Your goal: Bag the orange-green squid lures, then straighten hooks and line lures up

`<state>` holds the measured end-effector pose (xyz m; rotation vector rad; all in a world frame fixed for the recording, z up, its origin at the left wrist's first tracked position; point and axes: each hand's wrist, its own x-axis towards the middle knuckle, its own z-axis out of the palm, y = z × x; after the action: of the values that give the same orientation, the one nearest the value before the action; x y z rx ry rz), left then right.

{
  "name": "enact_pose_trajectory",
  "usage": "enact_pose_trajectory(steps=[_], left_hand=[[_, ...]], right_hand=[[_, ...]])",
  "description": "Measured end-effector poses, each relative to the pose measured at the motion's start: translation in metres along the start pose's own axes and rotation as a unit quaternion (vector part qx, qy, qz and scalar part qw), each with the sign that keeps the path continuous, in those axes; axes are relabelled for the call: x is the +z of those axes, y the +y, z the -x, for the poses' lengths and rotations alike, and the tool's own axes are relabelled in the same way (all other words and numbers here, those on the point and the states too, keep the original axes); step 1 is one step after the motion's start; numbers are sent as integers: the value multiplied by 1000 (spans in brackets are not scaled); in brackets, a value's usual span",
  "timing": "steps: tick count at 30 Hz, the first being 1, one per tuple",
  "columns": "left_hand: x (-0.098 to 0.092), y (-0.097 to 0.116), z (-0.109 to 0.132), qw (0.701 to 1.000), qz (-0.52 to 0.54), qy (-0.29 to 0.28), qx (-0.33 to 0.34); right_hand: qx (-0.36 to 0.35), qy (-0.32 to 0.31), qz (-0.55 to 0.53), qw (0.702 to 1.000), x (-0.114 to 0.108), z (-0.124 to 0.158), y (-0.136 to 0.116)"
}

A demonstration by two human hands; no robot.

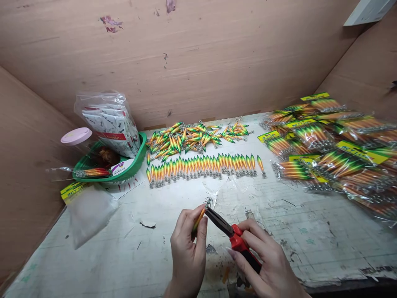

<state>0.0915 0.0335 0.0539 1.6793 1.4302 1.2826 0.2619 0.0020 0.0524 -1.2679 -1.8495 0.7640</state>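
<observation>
My left hand (187, 244) is closed around a small orange-green fishing lure (199, 219), holding it upright with its metal hook end up. My right hand (266, 260) grips red-handled pliers (236, 239); their black jaws meet the hooks at the lure's tip. Further back lies a neat row of the same lures (204, 165), and behind it a loose heap of lures (192, 138).
A green basket (136, 163) at the left holds a bag of printed cards and a lidded jar (76, 136). Empty plastic bags (88, 211) lie in front of it. Several packed lure bags (335, 149) are piled at the right. Wooden walls enclose the white worktop (310, 231).
</observation>
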Motion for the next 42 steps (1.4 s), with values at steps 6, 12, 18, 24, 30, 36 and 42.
enact_pose_trajectory(steps=[6,12,18,24,30,36,42], left_hand=[[-1,-1,1,992,-78,32,89],[-9,-3,-6,995,-64,34,69],[-30,-11,-18,996,-75,40,-23],[-37,-11,-24,995,-99,12,-29],[-3,5,-77,984,-97,-114,101],[134,25,-178,851,-227,-310,357],[235,21,-211,731,-268,-451,437]], right_hand=[[17,-15,-33,999,0,0,-1],[65,-39,-70,995,-7,2,2],[54,-26,53,997,-11,10,30],[53,-30,206,977,7,16,56],[103,-46,-20,993,-6,7,54],[63,-69,-279,956,-10,8,66],[116,-19,-374,920,8,15,95]])
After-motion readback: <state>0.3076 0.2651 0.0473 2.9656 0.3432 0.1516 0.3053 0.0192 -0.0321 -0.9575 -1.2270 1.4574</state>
